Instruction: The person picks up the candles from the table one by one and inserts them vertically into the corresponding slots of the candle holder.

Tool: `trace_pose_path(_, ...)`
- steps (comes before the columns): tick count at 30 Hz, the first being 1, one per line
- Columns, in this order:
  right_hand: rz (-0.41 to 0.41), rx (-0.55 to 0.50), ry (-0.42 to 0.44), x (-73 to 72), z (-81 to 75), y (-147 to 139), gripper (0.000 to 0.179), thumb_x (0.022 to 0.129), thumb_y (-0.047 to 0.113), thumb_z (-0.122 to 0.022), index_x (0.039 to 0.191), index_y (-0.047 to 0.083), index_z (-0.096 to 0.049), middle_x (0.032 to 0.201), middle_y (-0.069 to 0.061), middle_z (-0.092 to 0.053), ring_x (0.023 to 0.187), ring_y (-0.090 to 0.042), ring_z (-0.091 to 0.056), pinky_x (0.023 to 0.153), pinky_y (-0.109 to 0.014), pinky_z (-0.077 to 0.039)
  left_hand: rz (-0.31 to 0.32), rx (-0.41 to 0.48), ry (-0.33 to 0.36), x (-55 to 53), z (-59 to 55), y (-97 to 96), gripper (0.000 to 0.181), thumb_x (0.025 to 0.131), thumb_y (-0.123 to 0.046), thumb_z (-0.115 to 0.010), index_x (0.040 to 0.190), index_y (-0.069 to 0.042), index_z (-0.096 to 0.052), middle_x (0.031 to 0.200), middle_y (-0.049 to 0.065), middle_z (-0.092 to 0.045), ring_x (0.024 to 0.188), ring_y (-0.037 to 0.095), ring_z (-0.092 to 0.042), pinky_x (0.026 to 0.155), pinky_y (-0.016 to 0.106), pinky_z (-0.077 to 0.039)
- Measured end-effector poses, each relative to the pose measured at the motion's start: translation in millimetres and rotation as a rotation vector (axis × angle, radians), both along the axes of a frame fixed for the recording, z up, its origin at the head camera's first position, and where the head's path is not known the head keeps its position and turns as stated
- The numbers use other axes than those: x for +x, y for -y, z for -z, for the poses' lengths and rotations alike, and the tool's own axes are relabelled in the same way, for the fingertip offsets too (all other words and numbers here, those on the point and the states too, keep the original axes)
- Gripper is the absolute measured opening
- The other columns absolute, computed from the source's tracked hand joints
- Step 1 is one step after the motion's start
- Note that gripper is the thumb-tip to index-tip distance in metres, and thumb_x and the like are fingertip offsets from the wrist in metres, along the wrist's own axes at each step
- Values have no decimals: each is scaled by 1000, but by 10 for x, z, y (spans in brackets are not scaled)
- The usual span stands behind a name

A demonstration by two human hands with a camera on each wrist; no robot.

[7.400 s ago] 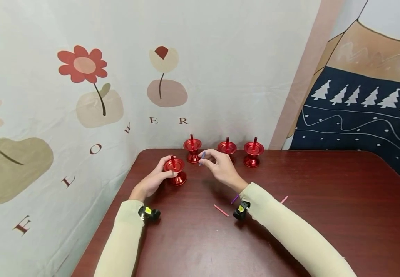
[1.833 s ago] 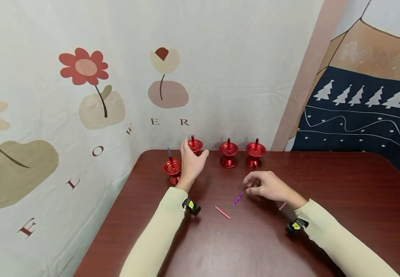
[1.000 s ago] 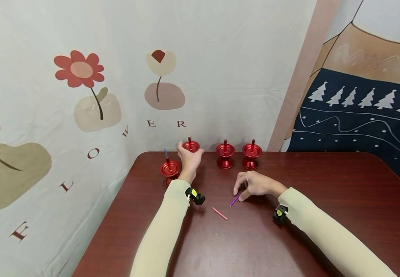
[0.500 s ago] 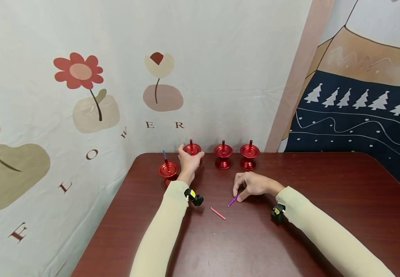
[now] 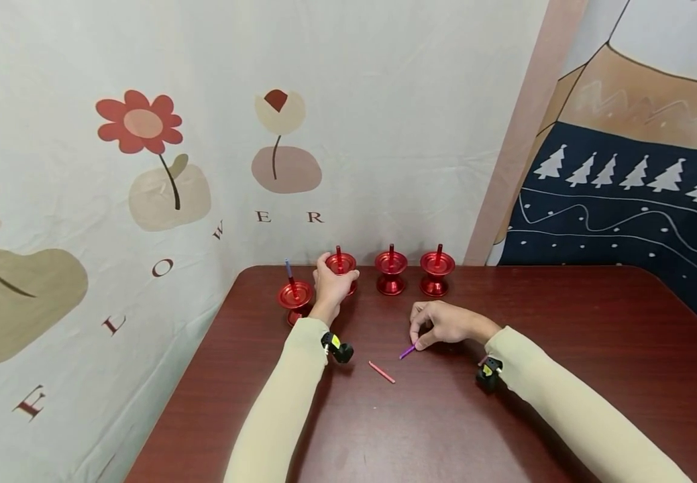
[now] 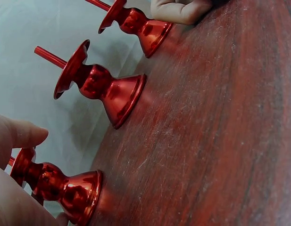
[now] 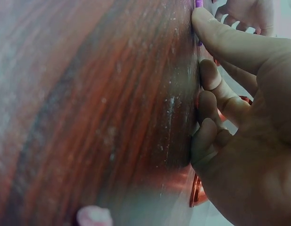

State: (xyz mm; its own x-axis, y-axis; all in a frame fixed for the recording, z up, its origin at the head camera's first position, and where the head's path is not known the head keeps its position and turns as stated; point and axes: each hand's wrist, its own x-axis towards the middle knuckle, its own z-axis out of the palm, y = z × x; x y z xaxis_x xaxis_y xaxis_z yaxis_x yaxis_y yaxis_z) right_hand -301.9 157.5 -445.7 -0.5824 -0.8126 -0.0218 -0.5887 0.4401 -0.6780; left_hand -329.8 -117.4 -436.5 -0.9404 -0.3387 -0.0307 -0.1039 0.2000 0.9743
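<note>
My left hand (image 5: 331, 287) grips a red metal candle holder (image 5: 341, 263), second from the left, with thumb and fingers around its upper part; in the left wrist view, its flared base (image 6: 81, 195) stands on the table. On the tabletop, my right hand (image 5: 447, 323) pinches a thin purple candle (image 5: 406, 351) between thumb and fingertips, hiding its far end. The leftmost red candle holder (image 5: 295, 295) carries a thin blue candle (image 5: 288, 268), slightly tilted. A thin pink candle (image 5: 382, 371) lies between my forearms.
Two more red candle holders, one at centre (image 5: 391, 268) and one to its right (image 5: 437, 268), stand along the back edge of the dark red table (image 5: 565, 335), by the printed cloth wall (image 5: 396, 134). Another pink stick's end (image 7: 95, 216) shows in the right wrist view.
The blue candle went from my right hand onto the leftmost holder. My left hand moved to the second holder, shifting it slightly right. My right hand came down and took hold of the purple candle.
</note>
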Motion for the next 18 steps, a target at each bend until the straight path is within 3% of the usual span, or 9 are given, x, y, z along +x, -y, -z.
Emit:
trace_pose_path(8, -93, -42, -23, -72, 31, -104, 9, 103, 20, -79, 95, 17, -81, 104, 5, -63, 97, -13, -58, 83, -34, -50, 19, -23, -1, 68, -3, -4, 83, 93, -12, -85, 161, -14, -38, 158, 23, -40, 146, 44, -43, 114, 60, -49)
trace_pose_path(10, -103, -55, -37, -132, 100, -128, 8, 104, 19, -77, 97, 18, -80, 103, 4, -65, 94, -14, -58, 81, -33, -50, 27, -32, 1, 92, -2, -3, 82, 93, -12, -85, 161, -13, -38, 158, 23, -41, 147, 44, -44, 115, 60, -48)
trace_pose_path(15, -44, -62, -22, -78, 45, -152, 6, 105, 17, -76, 99, 15, -78, 94, 7, -69, 86, -12, -58, 76, -31, -49, 64, -40, -11, 155, -18, 2, 82, 92, -9, -85, 159, -9, -37, 157, 24, -44, 145, 43, -47, 116, 58, -47)
trace_pose_path(18, 35, -44, 18, 33, -86, -135, 7, 102, 13, -79, 95, 13, -77, 88, 8, -69, 83, -10, -58, 75, -29, -48, 101, -24, -17, 195, -38, 6, 83, 92, -6, -83, 160, -6, -35, 157, 26, -47, 144, 43, -50, 116, 56, -48)
